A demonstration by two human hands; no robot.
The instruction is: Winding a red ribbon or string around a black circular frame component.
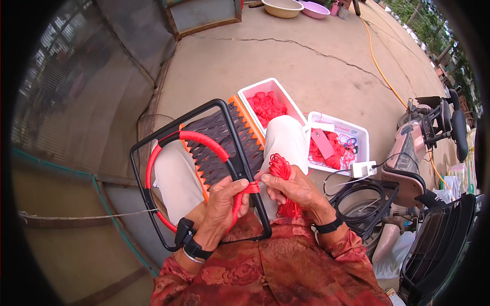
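A black tubular frame (238,143) leans across my lap, a ring (205,141) partly covered in red cord set inside it. My left hand (223,201) is closed on the ring near the right bar, its thumb against red cord wound (251,187) around that bar. In my right hand (297,191) is a bundle of red cord (279,167), loops sticking out above and below the fingers. A strand appears to run between the hands. Beyond my knees, a white foam box (248,93) holds more red cord (267,107).
A white tray (362,135) contains red cord, a pink phone-like rectangle (322,143) and blue-handled scissors (352,142). An orange-edged woven seat (217,136) stands ahead. Right are a pink scooter (408,148), coiled black cable (352,199) and black chair (434,245). A mesh-covered wall (97,86) borders the left.
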